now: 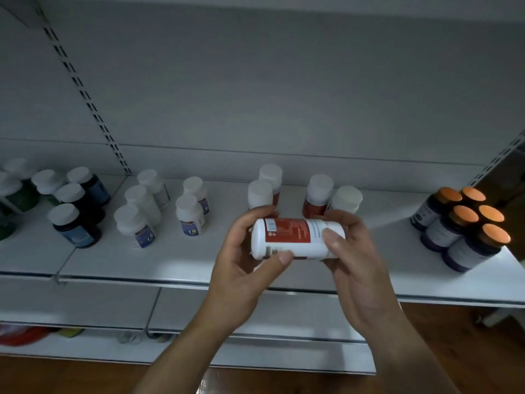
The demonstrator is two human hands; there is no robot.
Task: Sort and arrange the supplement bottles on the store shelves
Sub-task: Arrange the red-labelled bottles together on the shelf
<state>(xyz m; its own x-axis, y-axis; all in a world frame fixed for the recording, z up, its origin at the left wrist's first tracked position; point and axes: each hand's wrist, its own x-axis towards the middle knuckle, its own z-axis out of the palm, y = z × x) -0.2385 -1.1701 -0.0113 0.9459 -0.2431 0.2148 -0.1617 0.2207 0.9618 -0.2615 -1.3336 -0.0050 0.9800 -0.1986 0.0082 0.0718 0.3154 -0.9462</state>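
A white bottle with a red label [292,237] lies sideways in the air above the front of the white shelf [170,263]. My left hand [244,251] grips its bottom end, thumb across the front. My right hand [349,251] holds its cap end, thumb pressed on the label. Behind the hands stand red-labelled white-capped bottles [318,191] in two pairs, partly hidden by my fingers.
Left of centre are white bottles with purple labels [142,211], then dark blue bottles [76,214] and green ones [17,194]. Several orange-capped dark bottles [466,226] cluster at the right shelf end. A slotted upright [85,95] runs up the back panel. Lower shelves sit below.
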